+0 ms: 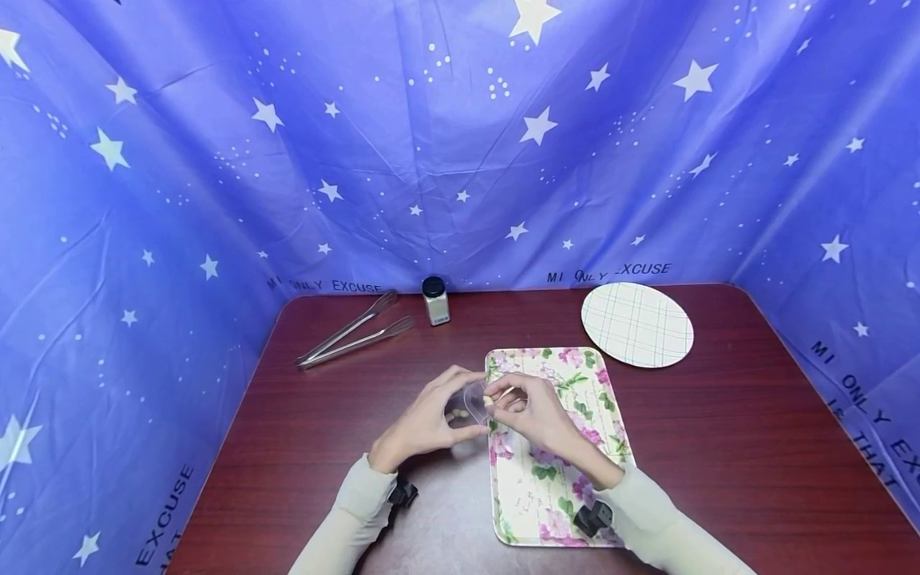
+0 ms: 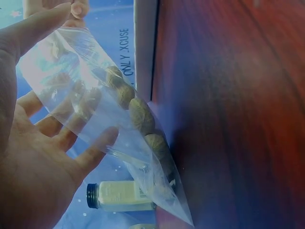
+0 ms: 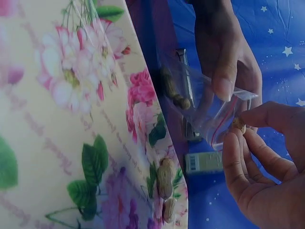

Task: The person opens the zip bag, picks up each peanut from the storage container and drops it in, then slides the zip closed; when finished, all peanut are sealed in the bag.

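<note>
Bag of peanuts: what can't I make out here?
Right wrist: full shape of the held peanut, partly covered by the right hand.
Left wrist: exact number of peanuts inside the bag, blurred behind folded plastic.
Left wrist: most of the right hand, beyond the top edge.
Head: bottle lettering, too small.
Head: tray corner, behind the right sleeve.

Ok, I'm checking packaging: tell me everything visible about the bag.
The bag is clear, thin, plastic-looking and creased, with a red line near its open mouth and several peanuts inside. The left hand holds it at a slant near the left edge of the tray, mouth toward the right hand, which pinches a peanut there. Whether it touches the table is unclear.
</note>
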